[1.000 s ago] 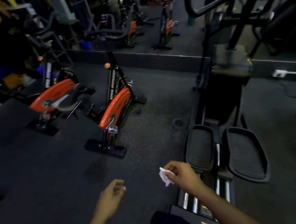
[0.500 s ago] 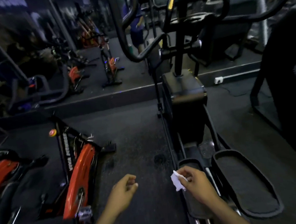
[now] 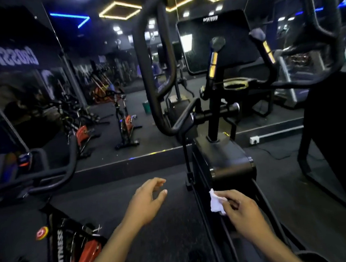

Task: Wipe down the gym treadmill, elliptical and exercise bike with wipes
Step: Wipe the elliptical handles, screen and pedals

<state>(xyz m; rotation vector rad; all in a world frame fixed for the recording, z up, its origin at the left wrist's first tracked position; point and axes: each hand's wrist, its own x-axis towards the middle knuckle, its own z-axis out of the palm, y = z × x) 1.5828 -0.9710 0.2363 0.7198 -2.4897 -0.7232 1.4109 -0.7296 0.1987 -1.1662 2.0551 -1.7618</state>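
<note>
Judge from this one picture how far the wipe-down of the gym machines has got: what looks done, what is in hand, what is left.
Done: nothing shows as wiped. In hand: the right hand pinches a crumpled white wipe near the black elliptical's housing, not yet pressed on it; the left hand hovers empty. Left: the elliptical's black handlebars and the orange-and-black exercise bike; no treadmill is clearly identifiable.

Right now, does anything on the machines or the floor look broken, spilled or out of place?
Nothing stands out. The black elliptical machine stands upright, the orange-and-black exercise bike beside it too. The right hand pinches a crumpled white wipe; the left hand holds nothing.
</note>
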